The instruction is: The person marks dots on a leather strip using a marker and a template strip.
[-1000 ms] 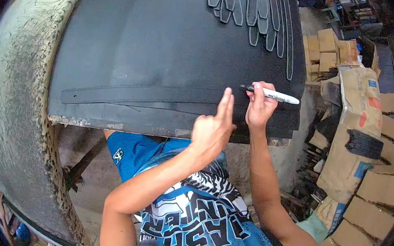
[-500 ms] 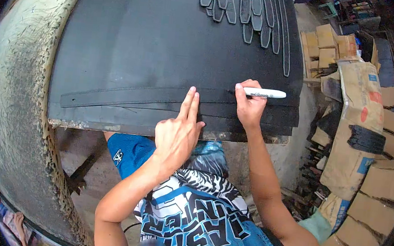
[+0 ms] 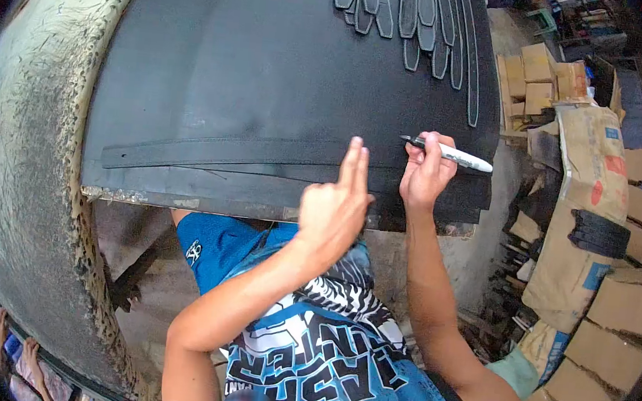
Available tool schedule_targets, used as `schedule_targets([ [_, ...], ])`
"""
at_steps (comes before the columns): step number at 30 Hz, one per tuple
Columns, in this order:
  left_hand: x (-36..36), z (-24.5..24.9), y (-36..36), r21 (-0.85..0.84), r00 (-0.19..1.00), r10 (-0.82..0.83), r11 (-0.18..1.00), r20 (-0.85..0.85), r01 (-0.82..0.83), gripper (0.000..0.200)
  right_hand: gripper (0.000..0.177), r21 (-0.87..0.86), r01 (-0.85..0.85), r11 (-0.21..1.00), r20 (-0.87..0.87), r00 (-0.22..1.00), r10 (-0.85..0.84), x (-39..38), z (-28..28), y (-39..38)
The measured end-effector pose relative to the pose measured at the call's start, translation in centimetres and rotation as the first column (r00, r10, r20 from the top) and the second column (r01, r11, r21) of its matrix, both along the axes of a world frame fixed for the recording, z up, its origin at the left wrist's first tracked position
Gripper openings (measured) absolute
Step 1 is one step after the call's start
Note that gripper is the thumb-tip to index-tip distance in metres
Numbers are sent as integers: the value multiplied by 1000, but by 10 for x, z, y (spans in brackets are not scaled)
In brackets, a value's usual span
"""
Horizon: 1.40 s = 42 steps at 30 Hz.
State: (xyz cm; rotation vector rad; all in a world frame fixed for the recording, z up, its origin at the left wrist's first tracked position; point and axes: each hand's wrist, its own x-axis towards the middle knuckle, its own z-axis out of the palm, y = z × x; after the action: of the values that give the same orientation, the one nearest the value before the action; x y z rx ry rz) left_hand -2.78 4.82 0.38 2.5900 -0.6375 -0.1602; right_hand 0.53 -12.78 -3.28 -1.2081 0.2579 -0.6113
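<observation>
My right hand [image 3: 427, 178] pinches a white marker pen [image 3: 464, 159], its dark tip pointing left over the black sheet [image 3: 233, 68]. A long dark strap [image 3: 147, 157] with stitched edges and a small hole at its left end lies across the sheet near the front edge. My left hand [image 3: 336, 202] has its index and middle fingers stretched out together, fingertips at the strap, while the other fingers are curled. A thin line [image 3: 261, 175] runs just below the strap.
Several black stitched straps [image 3: 407, 12] lie at the back of the sheet. Left is a large rough-edged pale sheet [image 3: 45, 97]. Cardboard boxes [image 3: 539, 63] and flattened cardboard [image 3: 632, 300] fill the right. Another person's hands [image 3: 30, 350] show at lower left.
My left hand has slid right along the strap. My right hand has moved right and slightly down with the marker, whose tip now shows plainly.
</observation>
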Motion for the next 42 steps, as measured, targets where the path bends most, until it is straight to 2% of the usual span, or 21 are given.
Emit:
schedule_targets([
  [3,0,-6,-40,-7,998,-70,997,0,70,78,3,151,4,989,67,998,-15,-1,-6,-11],
  [4,1,-7,-47,50,996,-93,994,6,92,78,5,137,1,991,69,998,-11,-1,-7,-13],
  [5,1,-12,-45,15,996,-92,996,21,91,78,5,131,10,991,67,998,-19,-1,-8,-14],
  [7,4,-11,-22,-53,995,-92,994,50,94,76,5,123,32,992,63,997,-40,-1,-7,-12],
  [11,4,9,34,73,999,-26,997,-35,28,68,5,131,1,991,89,996,-13,-2,-10,-14],
  [13,4,10,61,107,1000,14,994,4,-14,66,4,125,-49,991,127,991,33,-3,-11,-14],
  [15,3,14,79,167,998,57,984,9,-58,63,3,97,-28,995,105,994,18,-3,-5,-7],
  [19,-3,9,93,81,984,176,981,-5,-175,59,5,18,-78,997,115,991,75,-2,-5,-7],
  [21,-7,7,101,43,973,230,972,-4,-230,58,5,26,-96,995,62,994,94,-3,-2,-10],
  [23,-12,4,104,-2,960,278,960,12,-278,58,4,26,-121,992,82,990,118,-1,-5,-15],
  [25,-17,1,99,-11,961,277,961,22,-276,59,3,-50,-2,999,-30,1000,0,-2,-2,-18],
  [27,-18,2,89,-64,974,227,972,-12,-227,62,3,-69,-17,997,-3,1000,17,-2,3,-16],
  [29,-19,7,72,-33,985,160,986,-61,-162,65,3,-69,-87,994,12,996,88,-5,11,-5],
  [31,-20,1,58,-131,991,124,983,-45,-128,66,4,-131,-130,983,-22,992,128,-9,6,1],
  [33,-19,-1,57,-187,991,119,974,-58,-128,64,4,-140,-160,977,-36,987,157,-13,0,-1],
  [36,-19,4,72,-152,983,167,972,-79,-177,61,4,-97,-157,983,-33,988,154,-13,-2,-2],
  [42,-21,3,77,-127,974,203,968,-103,-215,58,8,-394,-252,884,-116,968,224,-19,19,12],
])
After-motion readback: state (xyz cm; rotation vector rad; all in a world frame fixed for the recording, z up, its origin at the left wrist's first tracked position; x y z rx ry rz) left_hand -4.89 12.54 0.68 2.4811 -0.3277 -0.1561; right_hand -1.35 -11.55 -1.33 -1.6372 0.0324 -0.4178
